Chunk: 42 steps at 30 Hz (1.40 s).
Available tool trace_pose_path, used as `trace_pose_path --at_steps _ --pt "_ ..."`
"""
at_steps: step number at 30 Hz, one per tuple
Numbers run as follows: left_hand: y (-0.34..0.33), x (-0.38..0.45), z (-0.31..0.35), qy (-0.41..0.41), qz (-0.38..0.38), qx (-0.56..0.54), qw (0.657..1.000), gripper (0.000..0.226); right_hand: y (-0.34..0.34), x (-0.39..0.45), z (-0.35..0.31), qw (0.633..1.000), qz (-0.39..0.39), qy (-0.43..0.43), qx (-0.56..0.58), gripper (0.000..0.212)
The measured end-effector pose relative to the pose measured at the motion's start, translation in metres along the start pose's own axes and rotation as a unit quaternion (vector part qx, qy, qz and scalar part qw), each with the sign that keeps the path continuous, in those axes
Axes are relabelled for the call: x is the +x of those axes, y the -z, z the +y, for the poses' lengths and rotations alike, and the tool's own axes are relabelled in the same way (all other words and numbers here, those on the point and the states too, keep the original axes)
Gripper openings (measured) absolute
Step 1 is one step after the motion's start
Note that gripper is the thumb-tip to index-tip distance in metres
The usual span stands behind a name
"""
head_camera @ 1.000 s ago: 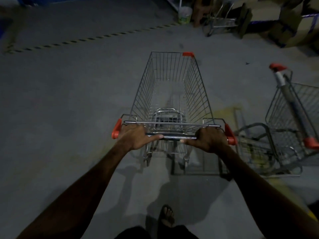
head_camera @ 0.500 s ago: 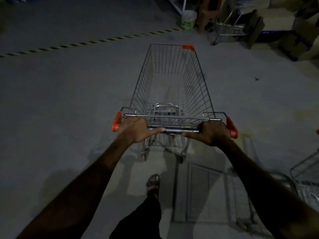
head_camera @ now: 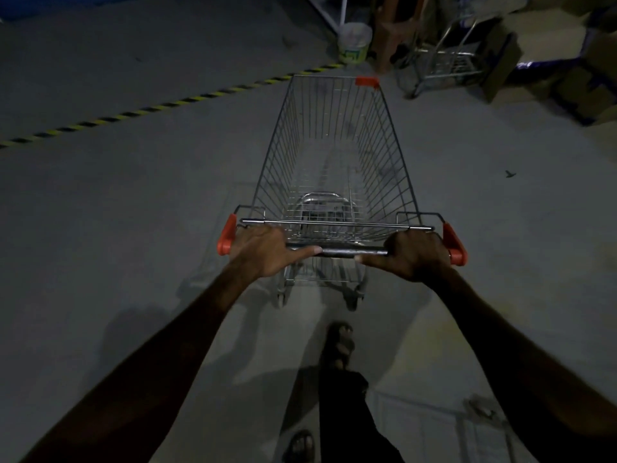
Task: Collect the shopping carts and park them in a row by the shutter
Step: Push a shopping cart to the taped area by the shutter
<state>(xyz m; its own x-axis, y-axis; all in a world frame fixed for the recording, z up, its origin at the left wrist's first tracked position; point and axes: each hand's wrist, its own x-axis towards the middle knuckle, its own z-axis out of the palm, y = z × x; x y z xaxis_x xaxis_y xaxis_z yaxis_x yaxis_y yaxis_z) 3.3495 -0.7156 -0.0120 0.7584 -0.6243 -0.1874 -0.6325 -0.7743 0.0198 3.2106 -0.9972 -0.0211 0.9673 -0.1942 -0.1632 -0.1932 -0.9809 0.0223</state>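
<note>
A: Both hands are on the bar. The left hand [head_camera: 263, 250] has its fingers curled over the dark handle bar [head_camera: 337, 251] of the shopping cart [head_camera: 334, 168], thumb lying along the bar towards the middle.

B: And the right hand [head_camera: 414, 253] mirrors it: fingers wrapped over the far side of the same bar, thumb pointing inwards. Just outside each set of knuckles sits an orange end cap [head_camera: 227, 236], one at either end of the handle.

A: Where's the cart itself?

B: Straight ahead of the fingers, basket stretching away from them over the grey concrete floor [head_camera: 117, 212]. The wire basket holds nothing I can make out, and there's an orange corner guard [head_camera: 366, 81] at its far right corner.

A: Beyond the fingertips, up past the nose of the cart, a pale bucket [head_camera: 354, 43] stands on the floor. A yellow-and-black striped line [head_camera: 140, 110] runs off diagonally to the left of the left-hand fingers.

B: To the far right, beyond the right-hand fingers, another wire cart [head_camera: 447, 58] stands among cardboard boxes [head_camera: 587, 85]. It's dim back there, details are hard to read.

A: Below the hands, nearer than the bar, a sandalled foot [head_camera: 340, 344] is planted forward, dark trouser leg behind it. A second sandalled foot shows at the bottom edge.
</note>
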Motion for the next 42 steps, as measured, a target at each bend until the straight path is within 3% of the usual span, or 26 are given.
trace_pose_path --at_steps 9,13,19,26,30,34,38,42 --pt "0.046 0.252 -0.030 0.033 -0.015 -0.025 0.999 0.117 0.044 0.240 0.095 1.000 0.015 0.008 0.007 0.097" --pt "0.064 0.347 -0.048 0.049 -0.003 -0.022 0.999 0.121 0.054 0.344 0.130 0.999 0.034 0.019 -0.006 0.115" --pt "0.081 0.472 -0.078 0.051 0.002 -0.006 0.999 0.115 0.073 0.476 0.170 0.999 0.002 0.034 -0.003 0.101" --pt "0.119 0.635 -0.120 0.064 0.014 -0.020 0.998 0.105 0.101 0.650 0.207 0.999 0.025 0.033 -0.002 0.097" --pt "0.147 0.742 -0.150 0.075 0.005 -0.030 0.997 0.109 0.122 0.759 0.232 0.998 0.039 0.039 -0.012 0.103" --pt "0.168 0.836 -0.173 0.067 -0.013 -0.014 0.998 0.109 0.145 0.850 0.253 0.999 0.015 0.042 -0.005 0.093" --pt "0.184 0.919 -0.195 0.063 -0.023 -0.012 0.998 0.112 0.156 0.932 0.277 0.999 0.009 0.040 -0.006 0.101" --pt "0.195 1.001 -0.214 0.072 -0.034 -0.005 0.997 0.111 0.166 1.016 0.302 0.999 0.018 0.051 -0.007 0.096"
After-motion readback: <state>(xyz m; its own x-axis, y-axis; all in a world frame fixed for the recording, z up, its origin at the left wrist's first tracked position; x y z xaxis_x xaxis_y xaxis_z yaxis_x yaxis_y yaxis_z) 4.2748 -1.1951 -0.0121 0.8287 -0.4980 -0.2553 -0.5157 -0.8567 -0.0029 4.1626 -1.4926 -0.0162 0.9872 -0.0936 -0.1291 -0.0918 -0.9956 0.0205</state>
